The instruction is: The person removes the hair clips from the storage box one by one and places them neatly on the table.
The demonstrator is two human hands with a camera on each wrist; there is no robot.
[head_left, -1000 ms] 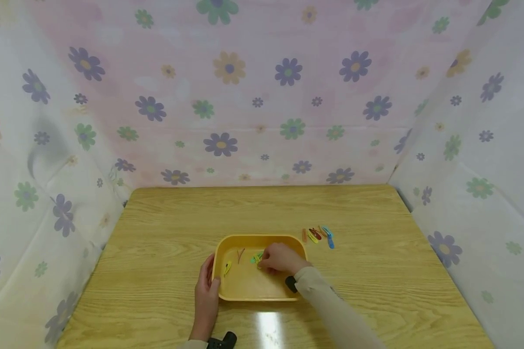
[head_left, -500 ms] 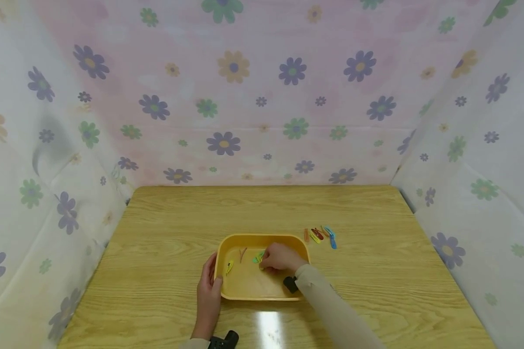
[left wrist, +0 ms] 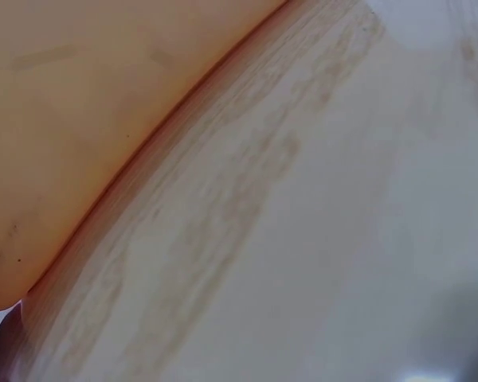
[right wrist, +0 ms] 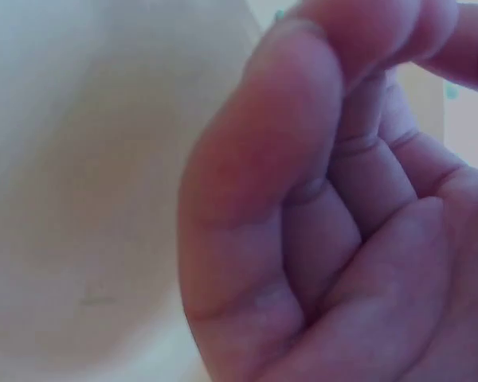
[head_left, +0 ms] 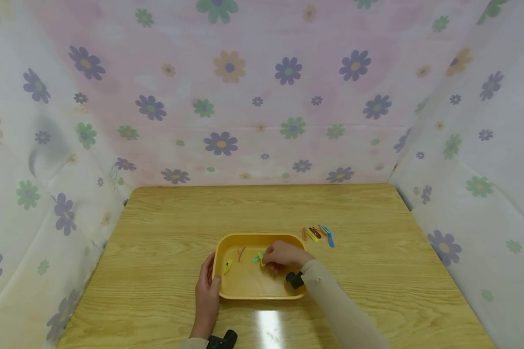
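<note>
A yellow plastic tray (head_left: 253, 286) stands on the wooden table. At its left side my left hand (head_left: 207, 293) grips the wall, thumb on the rim. Inside the tray, my right hand (head_left: 285, 255) pinches a yellow hair clip (head_left: 262, 262) at its fingertips, partly hidden by them. Just left of those fingertips lies a green hair clip (head_left: 256, 259). Another yellow clip (head_left: 228, 266) and a thin reddish-brown clip (head_left: 241, 254) lie farther left in the tray. In the right wrist view, the curled fingers (right wrist: 263, 159) fill the picture and conceal the clip.
Behind the tray's right corner, several hair clips lie loose on the table (head_left: 179, 213): an orange one (head_left: 304, 234), a yellow one (head_left: 313, 237), a dark red one (head_left: 315, 232) and blue ones (head_left: 330, 239). Flower-patterned cloth (head_left: 262, 87) hangs around the table.
My right hand has shifted slightly away from me and to the right, and the yellow clip at its fingertips now sits nearer the green clip's right end. The left hand keeps its grip on the tray.
</note>
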